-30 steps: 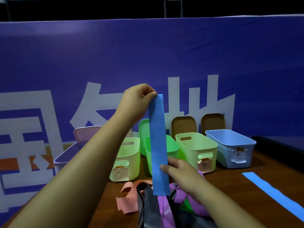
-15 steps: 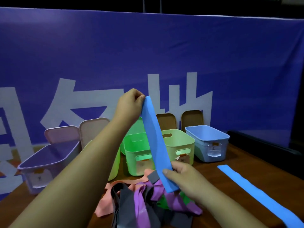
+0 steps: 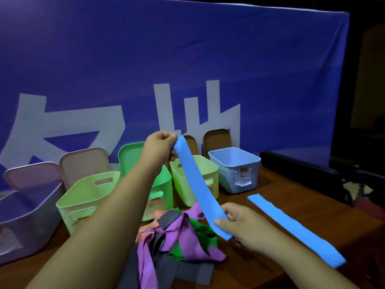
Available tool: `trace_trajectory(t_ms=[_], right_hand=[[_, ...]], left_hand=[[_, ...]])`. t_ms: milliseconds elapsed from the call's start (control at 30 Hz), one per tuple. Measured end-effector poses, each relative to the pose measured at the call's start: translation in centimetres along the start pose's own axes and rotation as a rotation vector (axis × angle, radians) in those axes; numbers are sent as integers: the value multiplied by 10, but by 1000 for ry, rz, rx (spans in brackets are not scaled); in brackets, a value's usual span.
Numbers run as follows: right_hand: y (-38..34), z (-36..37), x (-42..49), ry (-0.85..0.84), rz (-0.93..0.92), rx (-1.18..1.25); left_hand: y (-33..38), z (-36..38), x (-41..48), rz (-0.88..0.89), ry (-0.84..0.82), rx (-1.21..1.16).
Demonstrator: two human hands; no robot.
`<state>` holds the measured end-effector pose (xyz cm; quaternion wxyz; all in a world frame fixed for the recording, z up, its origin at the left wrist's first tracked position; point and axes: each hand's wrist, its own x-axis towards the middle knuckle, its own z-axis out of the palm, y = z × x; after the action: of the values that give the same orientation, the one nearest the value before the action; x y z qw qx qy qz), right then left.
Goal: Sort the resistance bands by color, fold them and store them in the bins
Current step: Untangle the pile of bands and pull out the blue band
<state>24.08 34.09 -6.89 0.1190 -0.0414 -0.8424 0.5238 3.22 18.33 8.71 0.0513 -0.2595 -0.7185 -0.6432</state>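
I hold a blue resistance band [image 3: 195, 184] stretched slantwise over the table. My left hand [image 3: 161, 146] pinches its upper end, raised in front of the bins. My right hand [image 3: 237, 223] grips its lower end, just above a tangled pile of bands [image 3: 179, 236] in purple, green, grey and pink. A second blue band [image 3: 291, 226] lies flat on the wooden table to the right. Behind stand a purple bin [image 3: 27, 211], a pale green bin [image 3: 87, 197], a bright green bin [image 3: 162, 184], another pale green bin [image 3: 208, 170] and a light blue bin [image 3: 235, 163].
Lids lean upright behind the bins against a large blue banner [image 3: 187, 69]: pink lids [image 3: 83, 161], a green lid [image 3: 130, 153] and brown lids [image 3: 217, 138]. The table's right edge [image 3: 354, 209] drops off beside dark equipment.
The band has tilted from hanging upright to slanting down to the right. My left hand has come lower and my right hand has moved right and toward me. The view has swung right.
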Motion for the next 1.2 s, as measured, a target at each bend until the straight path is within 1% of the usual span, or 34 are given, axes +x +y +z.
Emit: trace_trajectory(t_ms=[67,100,200,300,467,700,767,867,1067,1133,1200], right_hand=[[9,-11,-8,44,23,-24],[13,-17,-12,79,41,-45],[23,-38,-28,151,109,-104],[35,-64,-44,194,175,-170],[48,-103,-78,325,266,-325],[69,-131,-113,368,359,-306],[78,-137,-117,390,373,-354],[89,-143,-120,446,392,-417],[105,-140,-123,427,420,-430],[109,-143,-123,433,407,-400],[113,-146,-124,439,402,-366]], left_hand=[[-7,15,-5,-103,-83,-194],[-12,22,-7,-135,-112,-244],[-26,47,-12,-171,-196,-274],[-41,75,-16,-191,-226,-255],[-61,139,-26,-176,-278,-80],[-90,228,-26,-155,-220,172],[-100,248,-29,-123,-224,248],[-119,270,-33,-121,-214,342],[-148,298,-49,-183,-165,411],[-155,303,-50,-159,-154,448],[-159,308,-51,-99,-158,510]])
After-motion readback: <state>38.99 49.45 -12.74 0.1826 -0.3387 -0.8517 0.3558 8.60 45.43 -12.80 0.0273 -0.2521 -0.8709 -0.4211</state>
